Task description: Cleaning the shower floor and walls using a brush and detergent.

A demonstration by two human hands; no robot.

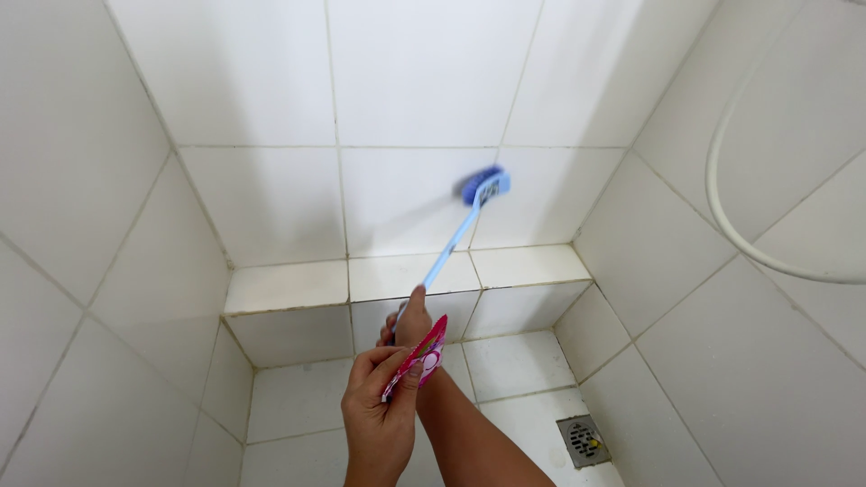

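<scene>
The left hand sits low in the view, fingers and thumb pinched on a small pink sachet that stands tilted up between them. Just behind it the right hand is closed around the bottom end of a blue brush. Its long handle slants up and to the right, and the bristled head presses against the white wall tile above the ledge, close to a grout line.

Further right, a white hose curves across the side wall, and a square drain sits in the floor near the corner.

The grip lies at the very tip of a long, thin handle, so I judge the head could skid off the smooth tile or twist in the hand if pushed hard. The two hands overlap closely; a sharp pull back could knock the sachet loose. If it is open, which I cannot tell, it could spill. A dropped sachet would land near the drain.
</scene>
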